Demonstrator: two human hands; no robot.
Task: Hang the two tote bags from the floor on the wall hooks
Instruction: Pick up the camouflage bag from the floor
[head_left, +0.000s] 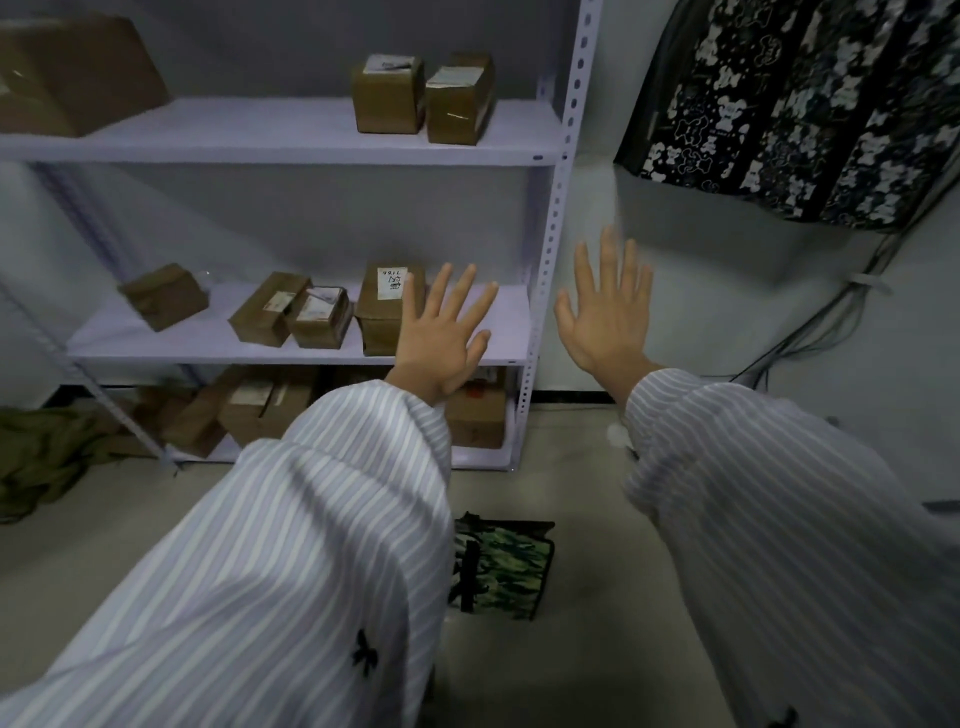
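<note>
A black tote bag with a white bear print (800, 109) hangs on the wall at the upper right; its hook is out of view. A green camouflage tote bag (501, 566) lies on the floor below my arms, partly hidden by my left sleeve. My left hand (441, 332) is stretched out in front of the shelf with its fingers spread and nothing in it. My right hand (605, 312) is raised beside it toward the wall, fingers apart and empty, well below the hanging bag.
A white metal shelf unit (550, 249) with several brown cardboard boxes (389, 93) fills the left half. An olive cloth (41, 457) lies on the floor at the left. Cables (831, 322) run down the wall at the right.
</note>
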